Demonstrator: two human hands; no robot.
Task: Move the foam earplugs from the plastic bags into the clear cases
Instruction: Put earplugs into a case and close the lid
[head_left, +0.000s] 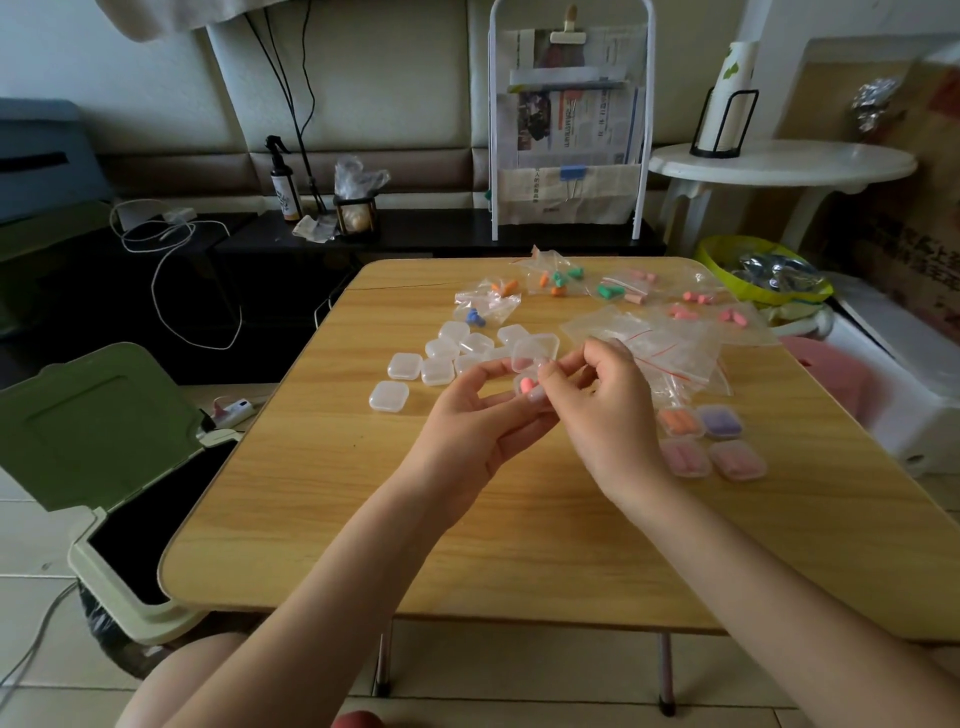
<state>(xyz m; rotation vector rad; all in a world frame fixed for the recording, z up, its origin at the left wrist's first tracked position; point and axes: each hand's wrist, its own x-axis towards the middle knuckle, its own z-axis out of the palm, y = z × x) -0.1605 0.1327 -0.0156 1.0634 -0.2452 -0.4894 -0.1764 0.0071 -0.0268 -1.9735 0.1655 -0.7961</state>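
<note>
My left hand holds a small clear case above the wooden table, its lid standing open. A pink earplug lies in the case's lower half. My right hand pinches the case from the right, thumb near the earplug. Several empty clear cases lie behind my hands. Plastic bags with coloured earplugs lie at the table's far side. Several flat bags are piled to the right. Several filled cases sit by my right wrist.
A green-lidded bin stands open at the table's left. A yellow bowl and a white side table are at the right. A rack of newspapers stands behind the table.
</note>
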